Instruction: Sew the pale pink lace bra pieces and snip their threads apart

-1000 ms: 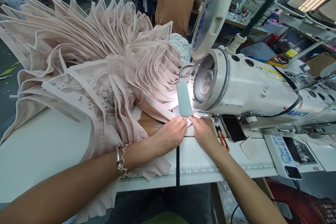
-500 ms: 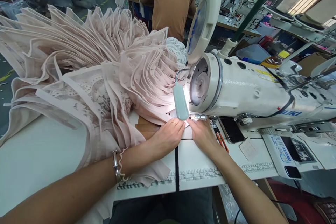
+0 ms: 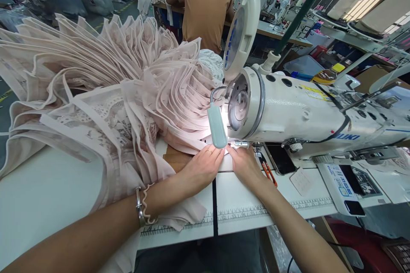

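1. Since the earlier frames the view has tipped a little and the hands sit slightly lower in it; both still press at the same spot under the machine head.
2. The fabric pile (image 3: 105,89), pale pink and folded in many layers, covers the left and far part of the table (image 3: 48,192); its near edge runs under the hands to the needle.
3. One sewing machine (image 3: 304,115) fills the right side, so free room lies only on the bare table at the left and front.
4. The left hand (image 3: 201,168) lies flat, fingers together, pressing the fabric down.
5. The right hand (image 3: 245,164) lies flat just beside it, fingertips nearly touching the left's.
6. One lamp (image 3: 217,126) hangs just above the fingers.
7. One pair of scissors (image 3: 268,171) lies right of the right hand.
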`<action>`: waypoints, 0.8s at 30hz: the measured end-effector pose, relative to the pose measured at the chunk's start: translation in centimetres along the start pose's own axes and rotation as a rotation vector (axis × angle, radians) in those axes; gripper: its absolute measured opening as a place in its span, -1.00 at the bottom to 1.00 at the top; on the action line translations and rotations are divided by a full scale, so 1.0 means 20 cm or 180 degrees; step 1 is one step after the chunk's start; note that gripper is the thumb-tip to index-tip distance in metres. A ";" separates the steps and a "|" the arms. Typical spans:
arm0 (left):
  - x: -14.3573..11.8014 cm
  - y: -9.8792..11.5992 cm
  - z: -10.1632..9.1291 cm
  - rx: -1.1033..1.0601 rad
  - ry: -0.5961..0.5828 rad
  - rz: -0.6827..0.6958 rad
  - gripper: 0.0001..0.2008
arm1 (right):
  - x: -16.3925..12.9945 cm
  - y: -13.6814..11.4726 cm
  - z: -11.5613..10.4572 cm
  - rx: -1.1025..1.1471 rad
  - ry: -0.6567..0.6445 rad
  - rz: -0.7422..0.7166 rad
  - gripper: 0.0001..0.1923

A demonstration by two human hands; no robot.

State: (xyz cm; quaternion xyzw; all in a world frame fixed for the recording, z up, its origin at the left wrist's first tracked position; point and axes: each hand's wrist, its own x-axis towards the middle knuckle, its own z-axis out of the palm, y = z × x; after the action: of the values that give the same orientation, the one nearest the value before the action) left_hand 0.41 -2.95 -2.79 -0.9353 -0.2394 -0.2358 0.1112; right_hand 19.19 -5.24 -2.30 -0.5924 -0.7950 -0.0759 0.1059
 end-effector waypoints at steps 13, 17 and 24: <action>-0.01 -0.17 -0.07 -0.0498 -0.0423 0.0071 -0.72 | -0.06 0.00 0.04 0.1040 0.0649 0.0225 -0.50; -0.02 -0.15 -0.04 -0.0575 -0.0422 0.0017 -0.69 | -0.06 0.01 0.04 0.0903 0.0687 0.0046 -0.52; 0.03 -0.16 -0.08 -0.0256 -0.0407 0.0003 -0.76 | -0.07 0.00 0.02 0.0946 0.0635 -0.0089 -0.52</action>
State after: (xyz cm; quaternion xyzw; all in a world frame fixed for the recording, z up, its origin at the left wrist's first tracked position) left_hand -1.38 -0.49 -0.86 -0.9522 -0.2360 -0.1849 0.0582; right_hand 19.61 -6.52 -3.03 -0.5486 -0.7912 -0.0175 0.2696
